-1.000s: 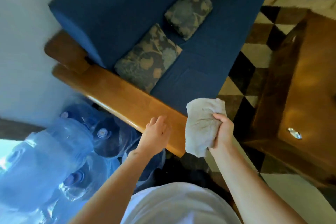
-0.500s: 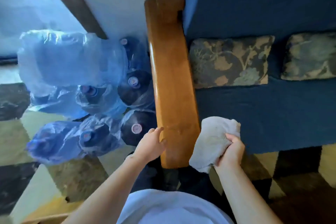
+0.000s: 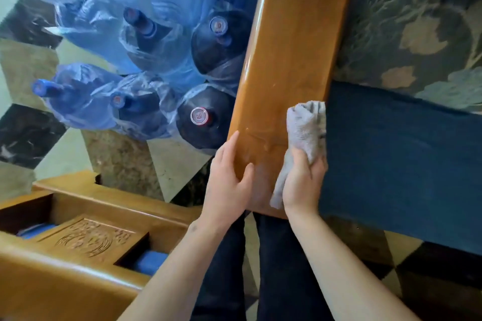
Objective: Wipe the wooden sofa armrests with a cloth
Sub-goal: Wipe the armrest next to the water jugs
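Both forearms are bare, with no sleeves, watch or rings showing on the left hand or right hand. Dark trousers cover both legs at the lower centre of the frame.

Armrest: far end cut off by top edge.
Water bottles: blurred under plastic wrap.

Plastic-wrapped water jugs stand on the patterned tiled floor.
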{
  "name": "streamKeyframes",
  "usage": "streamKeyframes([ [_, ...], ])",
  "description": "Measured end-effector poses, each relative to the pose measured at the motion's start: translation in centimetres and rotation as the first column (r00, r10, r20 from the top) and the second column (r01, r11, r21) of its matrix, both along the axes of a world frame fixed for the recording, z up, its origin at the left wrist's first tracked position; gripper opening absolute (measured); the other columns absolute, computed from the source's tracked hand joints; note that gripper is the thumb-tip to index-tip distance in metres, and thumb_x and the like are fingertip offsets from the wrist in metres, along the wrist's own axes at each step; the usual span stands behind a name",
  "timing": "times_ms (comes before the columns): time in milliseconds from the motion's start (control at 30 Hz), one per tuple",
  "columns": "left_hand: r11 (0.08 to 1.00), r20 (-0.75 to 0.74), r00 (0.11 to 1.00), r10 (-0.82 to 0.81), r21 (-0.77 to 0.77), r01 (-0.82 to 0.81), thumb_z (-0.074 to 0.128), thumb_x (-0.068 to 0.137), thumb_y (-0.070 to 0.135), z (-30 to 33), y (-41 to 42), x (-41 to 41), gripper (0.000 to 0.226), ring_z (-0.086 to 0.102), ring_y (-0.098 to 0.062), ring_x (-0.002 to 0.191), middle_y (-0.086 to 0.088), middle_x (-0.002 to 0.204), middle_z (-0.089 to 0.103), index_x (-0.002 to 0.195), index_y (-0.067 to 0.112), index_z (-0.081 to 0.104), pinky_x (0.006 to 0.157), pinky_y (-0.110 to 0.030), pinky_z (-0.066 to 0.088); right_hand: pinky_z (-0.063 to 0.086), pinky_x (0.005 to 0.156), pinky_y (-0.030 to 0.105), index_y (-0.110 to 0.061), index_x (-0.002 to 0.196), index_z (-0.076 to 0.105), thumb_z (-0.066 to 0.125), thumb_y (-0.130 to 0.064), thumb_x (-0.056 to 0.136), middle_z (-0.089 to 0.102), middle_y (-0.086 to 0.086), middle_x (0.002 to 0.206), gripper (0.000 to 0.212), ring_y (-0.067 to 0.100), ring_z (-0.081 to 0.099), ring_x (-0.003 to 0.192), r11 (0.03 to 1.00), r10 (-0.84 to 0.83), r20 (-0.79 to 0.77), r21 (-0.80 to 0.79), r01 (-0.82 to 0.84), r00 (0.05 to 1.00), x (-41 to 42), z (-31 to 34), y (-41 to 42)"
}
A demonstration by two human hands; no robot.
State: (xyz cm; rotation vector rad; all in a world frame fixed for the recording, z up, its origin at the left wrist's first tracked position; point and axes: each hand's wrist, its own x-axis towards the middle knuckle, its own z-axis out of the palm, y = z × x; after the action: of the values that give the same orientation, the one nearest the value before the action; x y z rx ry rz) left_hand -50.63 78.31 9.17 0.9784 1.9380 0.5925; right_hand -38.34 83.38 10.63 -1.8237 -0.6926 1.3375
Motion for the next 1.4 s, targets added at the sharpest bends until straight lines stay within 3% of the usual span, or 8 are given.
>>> streamKeyframes([
  [100, 0.999, -0.079, 0.995, -0.054, -0.007, 0.054, 0.054, 0.093, 0.030, -1.4, 0.1, -1.4, 0.067, 0.042, 0.004, 0.134, 0.012, 0.152, 0.043, 0.157, 0.031, 0.034, 0.101, 0.003, 0.025, 0.034, 0.123, 0.038, -0.023, 0.149, 0.050, 0.049, -0.030, 0.101, 0.054, -0.008, 0.153, 0.048, 0.004, 0.044, 0.145, 0.968, 0.222, 0.164, 0.077, -0.237, 0.961, -1.6, -2.7, -1.4],
  [167, 0.998, -0.087, 0.995, -0.056, -0.033, 0.054, 0.051, 0.093, 0.026, -2.7, 0.0, -2.2, 0.066, 0.044, 0.003, 0.129, 0.008, 0.152, 0.042, 0.157, 0.028, 0.034, 0.096, 0.003, 0.026, 0.021, 0.129, 0.046, -0.012, 0.158, 0.038, 0.045, -0.035, 0.103, 0.040, 0.003, 0.164, 0.061, 0.015, 0.030, 0.155, 0.887, 0.382, 0.461, 0.061, -0.459, 0.801, -2.0, -4.5, -2.0],
  [333, 0.996, -0.017, 0.998, -0.052, -0.067, 0.051, 0.051, 0.096, 0.023, -3.8, 0.6, -2.9, 0.064, 0.054, -0.004, 0.125, 0.011, 0.150, 0.046, 0.157, 0.034, 0.032, 0.103, -0.030, 0.049, 0.006, 0.130, 0.049, -0.009, 0.163, 0.026, 0.042, -0.044, 0.098, 0.026, 0.008, 0.171, 0.076, 0.024, 0.018, 0.160, 0.692, 0.491, 0.793, -0.103, -0.715, 0.361, -2.8, -6.4, -1.9],
  [467, 0.999, 0.003, 1.000, 0.003, -0.044, -0.002, 0.051, 0.095, 0.026, -3.3, 1.1, -3.0, 0.061, 0.055, -0.003, 0.127, 0.023, 0.141, 0.049, 0.153, 0.041, 0.036, 0.104, -0.041, 0.053, 0.011, 0.130, 0.049, -0.012, 0.164, 0.026, 0.041, -0.045, 0.098, 0.024, 0.007, 0.172, 0.075, 0.024, 0.020, 0.159, 0.626, 0.436, 0.880, -0.149, -0.765, 0.185, -3.2, -7.4, 2.7],
  [800, 0.994, 0.026, 0.997, -0.078, -0.073, 0.080, 0.053, 0.100, 0.022, -3.4, 8.4, -4.7, 0.052, 0.060, -0.003, 0.109, 0.018, 0.126, 0.057, 0.147, 0.044, 0.046, 0.098, -0.038, 0.054, 0.008, 0.129, 0.046, -0.021, 0.165, 0.024, 0.043, -0.048, 0.096, 0.025, 0.000, 0.172, 0.076, 0.020, 0.019, 0.159, 0.526, 0.350, 0.934, -0.129, -0.841, 0.076, -1.1, -8.1, 19.8],
  [1133, 0.985, -0.066, 0.983, -0.169, -0.032, 0.167, 0.069, 0.096, 0.025, -4.2, 25.3, -5.2, 0.073, 0.065, -0.018, 0.103, 0.011, 0.121, 0.053, 0.152, 0.053, 0.032, 0.088, -0.045, 0.059, 0.014, 0.129, 0.051, -0.018, 0.163, 0.029, 0.044, -0.042, 0.097, 0.027, 0.002, 0.171, 0.071, 0.021, 0.018, 0.159, 0.879, 0.182, 0.951, -0.044, -0.474, 0.249, -3.5, -8.5, 27.7],
  [1233, 0.944, -0.221, 0.919, -0.327, -0.113, 0.309, 0.070, 0.097, 0.022, -4.4, 27.9, -4.9, 0.085, 0.057, -0.017, 0.095, 0.005, 0.111, 0.051, 0.158, 0.051, 0.019, 0.080, -0.038, 0.053, 0.016, 0.128, 0.053, -0.014, 0.162, 0.030, 0.046, -0.041, 0.097, 0.028, 0.007, 0.171, 0.072, 0.024, 0.020, 0.159, 0.909, 0.155, 0.951, -0.032, -0.415, 0.266, -4.0, -8.5, 30.3],
  [1400, 0.918, -0.268, 0.882, -0.387, -0.199, 0.343, 0.072, 0.095, 0.018, -3.8, 28.7, -5.1, 0.092, 0.047, -0.008, 0.078, 0.008, 0.095, 0.043, 0.159, 0.052, 0.015, 0.070, -0.030, 0.038, 0.017, 0.128, 0.054, -0.010, 0.162, 0.029, 0.044, -0.041, 0.096, 0.027, 0.012, 0.170, 0.075, 0.028, 0.020, 0.159, 0.885, 0.184, 0.952, -0.054, -0.462, 0.242, -4.6, -8.6, 33.9],
])
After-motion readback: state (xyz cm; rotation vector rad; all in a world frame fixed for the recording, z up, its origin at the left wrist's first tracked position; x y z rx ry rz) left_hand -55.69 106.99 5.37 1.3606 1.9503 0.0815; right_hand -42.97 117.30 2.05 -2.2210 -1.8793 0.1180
